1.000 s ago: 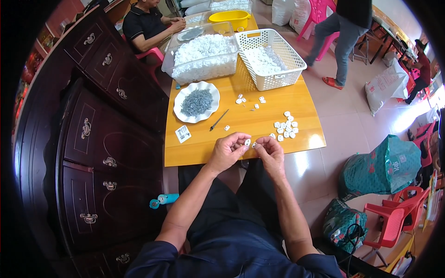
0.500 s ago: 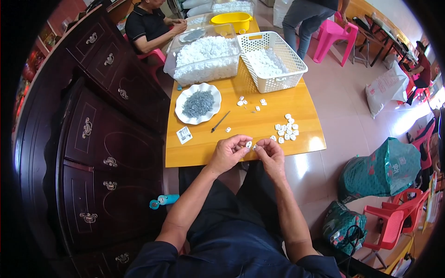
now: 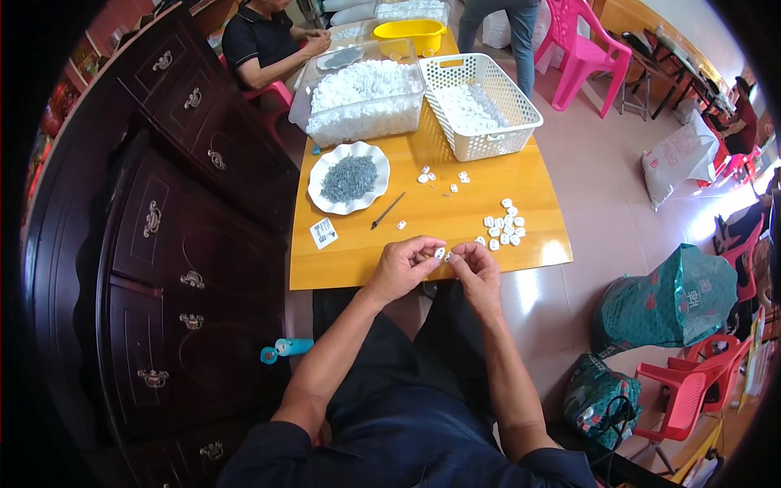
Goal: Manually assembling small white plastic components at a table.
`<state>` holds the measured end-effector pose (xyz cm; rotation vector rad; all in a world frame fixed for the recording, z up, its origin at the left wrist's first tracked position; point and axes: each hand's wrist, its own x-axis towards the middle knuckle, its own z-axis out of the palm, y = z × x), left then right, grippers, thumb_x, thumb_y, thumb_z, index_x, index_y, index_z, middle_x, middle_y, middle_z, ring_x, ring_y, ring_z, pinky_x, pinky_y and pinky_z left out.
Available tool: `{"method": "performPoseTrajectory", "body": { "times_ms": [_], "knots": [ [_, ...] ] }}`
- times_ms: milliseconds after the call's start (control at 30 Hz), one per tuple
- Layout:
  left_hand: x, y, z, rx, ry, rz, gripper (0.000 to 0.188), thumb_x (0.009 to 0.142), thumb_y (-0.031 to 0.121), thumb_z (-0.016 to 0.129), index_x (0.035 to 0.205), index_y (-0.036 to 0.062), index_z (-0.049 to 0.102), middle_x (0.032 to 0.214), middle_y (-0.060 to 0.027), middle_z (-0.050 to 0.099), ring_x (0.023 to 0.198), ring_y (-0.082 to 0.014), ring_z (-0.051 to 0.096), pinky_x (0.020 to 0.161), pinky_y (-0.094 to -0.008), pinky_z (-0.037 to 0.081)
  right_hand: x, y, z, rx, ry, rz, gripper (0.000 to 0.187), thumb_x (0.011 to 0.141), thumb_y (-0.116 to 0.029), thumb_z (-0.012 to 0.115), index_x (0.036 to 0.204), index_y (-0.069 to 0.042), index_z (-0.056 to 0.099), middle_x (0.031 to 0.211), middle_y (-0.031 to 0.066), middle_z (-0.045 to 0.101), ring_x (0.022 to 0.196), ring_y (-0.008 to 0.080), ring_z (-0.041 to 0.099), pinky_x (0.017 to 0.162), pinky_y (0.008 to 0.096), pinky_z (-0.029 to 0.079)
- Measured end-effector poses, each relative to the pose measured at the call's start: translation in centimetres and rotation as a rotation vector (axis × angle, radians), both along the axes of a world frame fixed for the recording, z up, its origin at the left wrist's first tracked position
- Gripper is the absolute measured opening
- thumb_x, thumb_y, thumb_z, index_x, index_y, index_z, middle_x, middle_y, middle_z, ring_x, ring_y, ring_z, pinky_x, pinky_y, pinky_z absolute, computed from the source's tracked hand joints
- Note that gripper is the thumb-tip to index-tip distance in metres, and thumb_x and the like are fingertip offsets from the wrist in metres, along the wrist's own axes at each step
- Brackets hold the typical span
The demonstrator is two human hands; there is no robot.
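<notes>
Over the table's near edge, my left hand pinches a small white plastic piece with dark holes between thumb and fingers. Close beside it, my right hand pinches another small white piece, mostly covered by the fingertips. Whether the two pieces touch is too small to tell. Right of my hands lies a cluster of similar white pieces. A few more white pieces are scattered farther back, with tiny pins near them. A thin dark pointed tool and a single white piece rest left of centre.
A scalloped white plate of grey pins stands at left, near a white card. Behind are a clear bin and a white basket of white parts, and a yellow tub. A dark cabinet flanks the table.
My hands keep almost the same pose, still pinching the white pieces. In the background, the standing person's legs have shifted left, and the pink chair there has moved slightly.
</notes>
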<state>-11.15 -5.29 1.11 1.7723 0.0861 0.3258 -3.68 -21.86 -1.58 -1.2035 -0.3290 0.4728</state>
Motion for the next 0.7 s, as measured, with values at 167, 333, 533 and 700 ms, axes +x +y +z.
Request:
{"method": "performPoseTrajectory", "body": {
  "times_ms": [167, 333, 533, 700],
  "knots": [
    [0.2, 0.1, 0.0, 0.019, 0.017, -0.008, 0.027, 0.088, -0.001, 0.072, 0.115, -0.0006, 0.072, 0.091, -0.0047, 0.075, 0.074, -0.0062, 0.067, 0.068, -0.0237, 0.055, -0.1, 0.0, 0.2, 0.028, 0.006, 0.047, 0.008, 0.098, -0.003, 0.065, 0.105, -0.001, 0.063, 0.091, -0.0012, 0.066, 0.080, 0.0042, 0.061, 0.070, 0.0196, 0.049],
    [0.2, 0.1, 0.6, 0.046, 0.048, -0.010, 0.026, 0.087, 0.000, 0.073, 0.113, -0.0005, 0.073, 0.090, -0.0047, 0.075, 0.074, -0.0071, 0.067, 0.069, -0.0242, 0.055, 0.1, -0.2, 0.0, 0.033, 0.024, 0.063, 0.009, 0.098, -0.003, 0.065, 0.107, 0.000, 0.063, 0.094, 0.0007, 0.069, 0.084, 0.0062, 0.063, 0.075, 0.0212, 0.052],
    [0.4, 0.3, 0.9, 0.075, 0.038, -0.044, 0.025, 0.087, 0.002, 0.073, 0.112, 0.0000, 0.073, 0.089, -0.0057, 0.073, 0.074, -0.0089, 0.066, 0.069, -0.0255, 0.054, 0.3, -0.5, 0.5, 0.001, 0.096, 0.107, 0.012, 0.098, -0.009, 0.069, 0.106, 0.000, 0.068, 0.090, 0.0015, 0.070, 0.078, 0.0072, 0.064, 0.070, 0.0214, 0.052],
    [0.3, 0.8, 1.6, 0.170, 0.023, -0.115, 0.024, 0.086, 0.002, 0.073, 0.110, 0.0009, 0.074, 0.086, -0.0059, 0.069, 0.074, -0.0118, 0.064, 0.067, -0.0274, 0.053, 0.4, -0.7, -0.2, -0.032, 0.139, 0.170, 0.013, 0.097, -0.016, 0.070, 0.101, -0.003, 0.071, 0.086, 0.0009, 0.071, 0.072, 0.0068, 0.063, 0.066, 0.0203, 0.049]
  ]
}}
